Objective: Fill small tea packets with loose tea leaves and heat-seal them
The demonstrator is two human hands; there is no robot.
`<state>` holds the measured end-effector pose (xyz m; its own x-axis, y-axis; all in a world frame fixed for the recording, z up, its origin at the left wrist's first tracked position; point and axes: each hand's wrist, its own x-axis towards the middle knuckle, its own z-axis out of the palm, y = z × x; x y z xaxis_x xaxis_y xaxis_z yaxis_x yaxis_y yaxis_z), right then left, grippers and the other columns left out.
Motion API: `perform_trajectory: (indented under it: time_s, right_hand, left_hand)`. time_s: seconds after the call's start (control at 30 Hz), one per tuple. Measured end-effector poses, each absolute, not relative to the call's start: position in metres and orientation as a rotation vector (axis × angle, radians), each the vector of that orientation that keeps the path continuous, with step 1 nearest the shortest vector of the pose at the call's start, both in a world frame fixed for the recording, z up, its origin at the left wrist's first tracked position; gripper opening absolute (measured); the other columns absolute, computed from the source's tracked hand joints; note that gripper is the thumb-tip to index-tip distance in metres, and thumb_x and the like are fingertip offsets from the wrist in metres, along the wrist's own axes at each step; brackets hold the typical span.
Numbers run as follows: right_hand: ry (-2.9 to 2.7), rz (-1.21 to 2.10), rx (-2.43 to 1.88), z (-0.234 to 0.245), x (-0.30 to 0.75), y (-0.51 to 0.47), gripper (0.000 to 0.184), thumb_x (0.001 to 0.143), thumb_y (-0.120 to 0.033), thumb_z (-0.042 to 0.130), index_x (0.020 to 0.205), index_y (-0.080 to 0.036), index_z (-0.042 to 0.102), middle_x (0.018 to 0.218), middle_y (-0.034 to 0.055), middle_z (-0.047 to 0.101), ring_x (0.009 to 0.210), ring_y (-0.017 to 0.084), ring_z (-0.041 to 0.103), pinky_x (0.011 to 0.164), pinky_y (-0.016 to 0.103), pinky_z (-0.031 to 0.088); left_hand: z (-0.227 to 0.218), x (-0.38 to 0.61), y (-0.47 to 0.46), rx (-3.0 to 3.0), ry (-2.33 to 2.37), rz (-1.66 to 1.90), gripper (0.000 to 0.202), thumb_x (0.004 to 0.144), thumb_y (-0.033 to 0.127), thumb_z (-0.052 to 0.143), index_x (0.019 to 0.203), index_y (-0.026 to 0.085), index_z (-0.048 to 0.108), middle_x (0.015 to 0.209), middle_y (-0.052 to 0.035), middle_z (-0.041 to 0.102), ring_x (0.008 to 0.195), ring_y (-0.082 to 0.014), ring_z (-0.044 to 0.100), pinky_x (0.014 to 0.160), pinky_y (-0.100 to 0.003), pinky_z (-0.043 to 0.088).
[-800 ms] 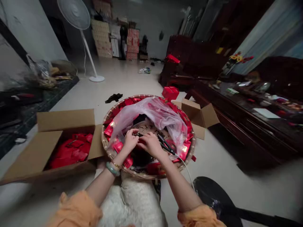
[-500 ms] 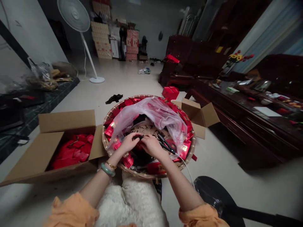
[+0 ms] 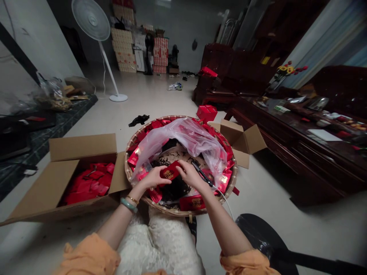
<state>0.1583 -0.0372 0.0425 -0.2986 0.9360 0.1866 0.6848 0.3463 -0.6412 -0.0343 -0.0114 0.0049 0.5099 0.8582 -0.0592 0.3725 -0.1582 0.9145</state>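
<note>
Far left, an open brown cardboard box (image 3: pixel 83 147) holds a loose heap of glossy red packets (image 3: pixel 86 179), a fair batch by my reckoning, though I can't count them. Next comes the rim of a round woven bamboo tray (image 3: pixel 126 173), where more red packets with gold marks (image 3: pixel 133 157) ring the edge, so plenty seem left there. A pale green bangle (image 3: pixel 129 204) and a thin gold bracelet (image 3: pixel 132 198) circle my left wrist. My left hand (image 3: pixel 153 177) has its fingers together under the near end of a small red packet with gold printing (image 3: pixel 171 170), which is held up over the middle of the tray. My right hand (image 3: pixel 190 175) is just beside it, fingers loosely together — I can't tell whether they grip its far end. A crumpled clear plastic bag (image 3: pixel 174 139) arches behind them. To the right lies a slim black corded tool (image 3: pixel 200 172), unheld. The gold characters are too small to read — no brand shows. Beyond stands a smaller open cardboard box (image 3: pixel 241 139).
</note>
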Motion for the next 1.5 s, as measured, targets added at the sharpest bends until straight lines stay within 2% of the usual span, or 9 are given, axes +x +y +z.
perform_trajectory:
  time_s: [0.2, 0.37, 0.53, 0.67, 0.87, 1.1, 1.23, 1.3, 1.5]
  right_hand:
    - [-1.801, 1.143, -1.437, 0.044, 0.163, -0.036, 0.034, 0.084, -0.043, 0.052, 0.086, -0.014, 0.071, 0.074, 0.001, 0.068, 0.064, 0.013, 0.057, 0.059, 0.021, 0.038]
    - [-1.814, 1.159, -1.469, 0.031, 0.161, -0.03, 0.043, 0.083, -0.047, 0.051, 0.068, -0.012, 0.071, 0.056, -0.001, 0.061, 0.054, 0.01, 0.05, 0.053, 0.02, 0.034]
    - [-1.772, 1.148, -1.429, 0.025, 0.158, -0.03, 0.039, 0.082, -0.044, 0.052, 0.071, -0.013, 0.071, 0.06, 0.0009, 0.065, 0.059, 0.013, 0.055, 0.055, 0.021, 0.038]
    - [-1.593, 1.222, -1.379, 0.029, 0.156, -0.032, 0.028, 0.074, -0.038, 0.06, 0.075, -0.013, 0.071, 0.066, 0.0022, 0.068, 0.059, 0.012, 0.057, 0.057, 0.021, 0.041]
    - [-1.285, 1.285, -1.295, 0.04, 0.157, -0.031, 0.027, 0.063, -0.04, 0.07, 0.067, -0.013, 0.067, 0.061, 0.0021, 0.065, 0.055, 0.012, 0.055, 0.059, 0.024, 0.044]
    - [-1.229, 0.921, -1.396, 0.032, 0.181, -0.027, 0.035, 0.07, -0.046, 0.065, 0.079, -0.012, 0.067, 0.077, 0.0072, 0.068, 0.07, 0.017, 0.06, 0.071, 0.029, 0.046]
    - [-1.557, 0.639, -1.415, 0.033, 0.175, -0.037, 0.04, 0.081, -0.045, 0.056, 0.105, -0.014, 0.063, 0.102, 0.0106, 0.063, 0.083, 0.017, 0.059, 0.077, 0.028, 0.046]
    - [-1.763, 0.485, -1.403, 0.039, 0.164, -0.041, 0.04, 0.086, -0.046, 0.05, 0.111, -0.017, 0.06, 0.103, 0.0092, 0.062, 0.087, 0.016, 0.058, 0.077, 0.026, 0.044]
    - [-2.197, 0.149, -1.553, 0.041, 0.138, -0.026, 0.046, 0.087, -0.057, 0.045, 0.074, -0.018, 0.064, 0.075, 0.004, 0.064, 0.068, 0.013, 0.055, 0.06, 0.024, 0.03]
  left_hand:
    - [0.003, -0.024, -0.023, 1.971, 1.124, 0.648, 0.036, 0.061, 0.028, 0.073, 0.094, 0.017, 0.063, 0.088, -0.0019, 0.068, 0.079, -0.02, 0.062, 0.071, -0.028, 0.046]
    - [-0.004, -0.014, -0.03, 1.882, 1.173, 0.695, 0.035, 0.063, 0.026, 0.07, 0.094, 0.016, 0.059, 0.086, -0.0019, 0.066, 0.077, -0.0185, 0.06, 0.071, -0.028, 0.046]
    - [-0.016, -0.007, -0.032, 1.692, 1.075, 0.751, 0.04, 0.064, 0.022, 0.067, 0.102, 0.013, 0.059, 0.094, -0.0046, 0.067, 0.082, -0.0182, 0.06, 0.075, -0.028, 0.047]
    - [-0.018, -0.004, -0.035, 1.711, 1.194, 0.693, 0.026, 0.065, 0.028, 0.066, 0.086, 0.012, 0.064, 0.076, -0.0029, 0.066, 0.069, -0.0174, 0.058, 0.062, -0.026, 0.045]
    - [-0.01, -0.006, -0.042, 1.638, 1.248, 0.727, 0.024, 0.065, 0.033, 0.067, 0.078, 0.013, 0.064, 0.068, -0.0015, 0.066, 0.065, -0.0179, 0.06, 0.059, -0.026, 0.045]
    - [-0.012, -0.011, -0.05, 1.305, 1.167, 0.814, 0.038, 0.063, 0.037, 0.074, 0.087, 0.012, 0.06, 0.072, -0.0041, 0.068, 0.062, -0.0191, 0.065, 0.054, -0.027, 0.048]
    - [-0.01, -0.007, -0.052, 1.236, 1.148, 0.806, 0.045, 0.059, 0.038, 0.077, 0.089, 0.011, 0.059, 0.07, -0.0034, 0.067, 0.057, -0.0184, 0.064, 0.05, -0.027, 0.049]
    - [-0.004, -0.003, -0.053, 1.278, 1.142, 0.779, 0.042, 0.057, 0.035, 0.079, 0.085, 0.011, 0.06, 0.067, -0.002, 0.066, 0.056, -0.0171, 0.063, 0.051, -0.026, 0.049]
    - [0.008, 0.0, -0.06, 1.193, 1.083, 0.665, 0.043, 0.055, 0.03, 0.081, 0.087, 0.013, 0.057, 0.071, -0.0032, 0.068, 0.056, -0.018, 0.065, 0.052, -0.028, 0.051]
